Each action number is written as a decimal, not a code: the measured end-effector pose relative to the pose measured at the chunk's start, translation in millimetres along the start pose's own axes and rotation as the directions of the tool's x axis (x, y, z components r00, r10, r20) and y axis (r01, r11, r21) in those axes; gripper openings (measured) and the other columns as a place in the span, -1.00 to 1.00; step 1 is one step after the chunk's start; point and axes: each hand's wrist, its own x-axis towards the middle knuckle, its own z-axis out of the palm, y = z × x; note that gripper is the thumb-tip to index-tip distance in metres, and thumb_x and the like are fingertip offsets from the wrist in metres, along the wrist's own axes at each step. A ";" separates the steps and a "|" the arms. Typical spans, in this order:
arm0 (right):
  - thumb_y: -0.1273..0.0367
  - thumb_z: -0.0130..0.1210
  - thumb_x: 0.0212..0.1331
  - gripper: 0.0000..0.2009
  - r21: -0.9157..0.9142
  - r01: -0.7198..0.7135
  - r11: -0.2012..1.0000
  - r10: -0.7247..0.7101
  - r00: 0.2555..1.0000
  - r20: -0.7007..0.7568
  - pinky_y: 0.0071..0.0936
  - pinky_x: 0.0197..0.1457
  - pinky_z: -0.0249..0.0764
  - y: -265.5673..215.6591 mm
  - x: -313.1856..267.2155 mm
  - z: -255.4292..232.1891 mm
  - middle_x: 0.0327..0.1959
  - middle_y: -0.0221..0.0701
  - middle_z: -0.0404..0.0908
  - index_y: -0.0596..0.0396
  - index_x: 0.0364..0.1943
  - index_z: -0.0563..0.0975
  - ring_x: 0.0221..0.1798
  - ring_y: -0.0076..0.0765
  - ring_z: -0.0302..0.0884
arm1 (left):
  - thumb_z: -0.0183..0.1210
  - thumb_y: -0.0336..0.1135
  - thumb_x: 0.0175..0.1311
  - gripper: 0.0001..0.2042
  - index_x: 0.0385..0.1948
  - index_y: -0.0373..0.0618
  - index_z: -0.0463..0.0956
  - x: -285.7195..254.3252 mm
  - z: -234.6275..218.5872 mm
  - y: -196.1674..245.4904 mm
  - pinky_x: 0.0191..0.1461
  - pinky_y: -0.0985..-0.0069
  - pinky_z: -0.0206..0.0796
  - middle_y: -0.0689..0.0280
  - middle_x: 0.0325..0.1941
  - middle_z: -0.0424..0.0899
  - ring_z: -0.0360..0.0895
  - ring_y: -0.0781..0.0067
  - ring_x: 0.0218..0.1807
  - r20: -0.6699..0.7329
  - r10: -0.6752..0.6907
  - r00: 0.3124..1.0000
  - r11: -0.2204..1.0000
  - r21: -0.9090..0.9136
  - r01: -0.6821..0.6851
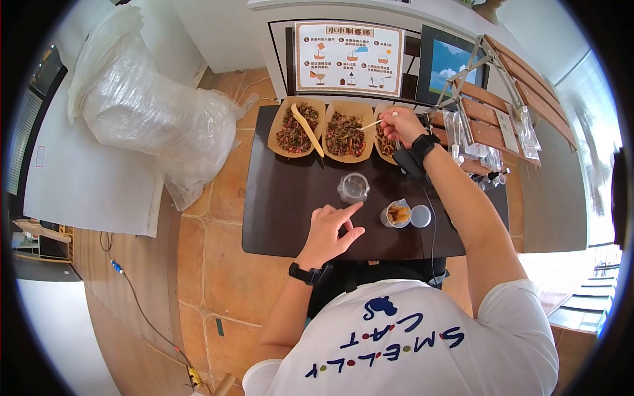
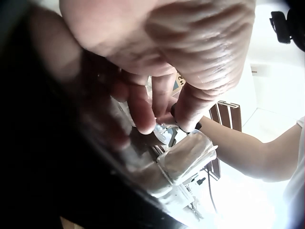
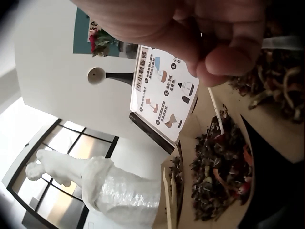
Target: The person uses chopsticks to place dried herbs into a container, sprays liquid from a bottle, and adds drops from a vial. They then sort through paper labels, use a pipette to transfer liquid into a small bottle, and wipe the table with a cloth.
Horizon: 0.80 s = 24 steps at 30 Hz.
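In the head view my right hand [image 1: 402, 125] pinches a thin pale stick [image 1: 372, 125] between thumb and fingers. The stick's lower end rests among dried herbs in the middle brown paper tray [image 1: 348, 158], and the right wrist view shows the same stick [image 3: 216, 110] against the dark herbs. Below the trays, my left hand [image 1: 328, 232] is held over the dark table, index finger and thumb extended, other fingers loosely bent. Its index fingertip lies right by a small clear glass cup [image 1: 354, 189]. Nothing shows in that hand.
Wooden tongs [image 1: 307, 131] lie across the left paper tray [image 1: 278, 146]. A clear cup with yellow-brown pieces [image 1: 398, 214] stands beside a round lid [image 1: 421, 216]. An instruction sheet [image 1: 349, 58] stands behind; a wooden rack [image 1: 492, 112] is at the right.
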 end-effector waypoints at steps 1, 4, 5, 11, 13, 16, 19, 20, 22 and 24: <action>0.41 0.00 0.44 -0.85 -0.021 0.043 0.999 -0.044 0.999 -0.023 -0.61 -0.54 0.48 -0.4 -1.8 1.9 -0.43 -0.43 0.59 0.22 -0.13 0.55 -0.56 -0.58 0.52 | 0.39 -0.18 0.22 -0.49 0.24 0.04 0.56 -0.2 1.0 -1.2 0.11 0.35 0.13 0.52 -0.44 0.64 0.42 0.43 -0.28 0.015 -0.025 1.000 1.000 0.013 0.025; 0.37 -0.02 0.43 -0.80 -0.046 0.123 0.991 -0.125 0.990 -0.062 -0.60 -0.57 0.47 -4.0 -5.7 3.7 -0.43 -0.42 0.57 0.22 -0.14 0.56 -0.58 -0.56 0.51 | 0.39 -0.18 0.21 -0.31 0.41 -0.06 0.36 -0.3 5.7 -8.7 0.10 0.34 0.15 0.53 -0.42 0.66 0.43 0.44 -0.28 0.023 -0.046 0.999 0.999 0.028 0.046; 0.34 -0.03 0.41 -0.78 -0.052 0.158 0.986 -0.162 0.984 -0.079 -0.57 -0.58 0.47 -4.5 -7.1 3.2 -0.43 -0.41 0.56 0.22 -0.14 0.57 -0.59 -0.54 0.51 | 0.39 -0.19 0.21 -0.23 0.47 -0.12 0.26 -0.7 7.9 -11.4 0.09 0.33 0.16 0.52 -0.42 0.66 0.43 0.45 -0.28 0.016 -0.042 0.999 0.999 0.028 0.042; 0.33 -0.05 0.42 -0.75 -0.116 0.148 0.982 -0.159 0.983 -0.090 -0.56 -0.56 0.48 -6.7 -10.8 -5.4 -0.41 -0.38 0.56 0.24 -0.14 0.57 -0.58 -0.52 0.52 | 0.41 -0.21 0.17 -0.14 0.50 -0.26 0.13 -2.1 15.1 -19.2 0.03 0.32 0.20 0.48 -0.42 0.67 0.44 0.44 -0.31 -0.028 -0.028 0.999 0.999 0.036 0.029; 0.34 -0.05 0.42 -0.76 -0.094 0.146 0.985 -0.154 0.984 -0.090 -0.56 -0.55 0.48 -4.3 -8.1 -6.1 -0.41 -0.37 0.56 0.24 -0.14 0.57 -0.57 -0.52 0.52 | 0.41 -0.21 0.17 -0.16 0.48 -0.26 0.16 -2.1 15.0 -18.4 0.03 0.32 0.20 0.48 -0.41 0.67 0.44 0.43 -0.31 -0.038 -0.032 0.999 0.999 0.016 0.032; 0.36 -0.04 0.41 -0.78 -0.022 0.110 0.994 -0.112 0.989 -0.098 -0.56 -0.54 0.49 -0.1 -4.2 -4.8 -0.42 -0.37 0.56 0.24 -0.15 0.57 -0.57 -0.51 0.52 | 0.40 -0.21 0.18 -0.21 0.44 -0.27 0.22 -1.8 13.0 -15.8 0.06 0.32 0.19 0.48 -0.39 0.69 0.44 0.43 -0.30 -0.034 -0.052 0.998 0.999 -0.015 0.051; 0.38 -0.02 0.39 -0.80 0.036 0.044 0.998 -0.041 0.995 -0.089 -0.55 -0.52 0.50 -0.5 -3.1 -0.5 -0.42 -0.38 0.55 0.23 -0.17 0.57 -0.56 -0.50 0.51 | 0.40 -0.19 0.18 -0.26 0.39 -0.25 0.29 -1.3 8.2 -10.6 0.11 0.32 0.17 0.49 -0.36 0.70 0.43 0.42 -0.25 -0.001 -0.074 0.997 0.997 -0.028 0.074; 0.40 -0.01 0.38 -0.82 0.041 0.011 0.999 -0.008 0.997 -0.073 -0.54 -0.51 0.51 -0.6 -2.9 0.5 -0.42 -0.37 0.55 0.23 -0.17 0.56 -0.56 -0.49 0.51 | 0.40 -0.19 0.19 -0.29 0.37 -0.24 0.32 -1.2 6.6 -8.9 0.15 0.31 0.15 0.49 -0.34 0.70 0.43 0.42 -0.23 0.019 -0.083 0.996 0.996 -0.030 0.083; 0.38 0.02 0.39 -0.83 0.047 -0.008 0.999 0.010 0.999 -0.048 -0.55 -0.47 0.53 0.0 -1.2 1.5 -0.41 -0.40 0.57 0.20 -0.17 0.57 -0.53 -0.52 0.53 | 0.39 -0.18 0.19 -0.31 0.35 -0.21 0.35 -0.9 4.5 -6.9 0.17 0.31 0.14 0.50 -0.33 0.70 0.42 0.41 -0.20 0.039 -0.093 0.995 0.995 -0.032 0.094; 0.36 0.05 0.40 -0.84 0.051 -0.026 0.998 0.028 0.999 -0.024 -0.56 -0.43 0.55 2.1 0.9 1.3 -0.41 -0.42 0.59 0.17 -0.18 0.57 -0.51 -0.54 0.55 | 0.39 -0.17 0.20 -0.34 0.33 -0.19 0.38 -0.8 3.6 -5.6 0.19 0.31 0.12 0.50 -0.31 0.71 0.42 0.41 -0.18 0.059 -0.102 0.993 0.994 -0.035 0.104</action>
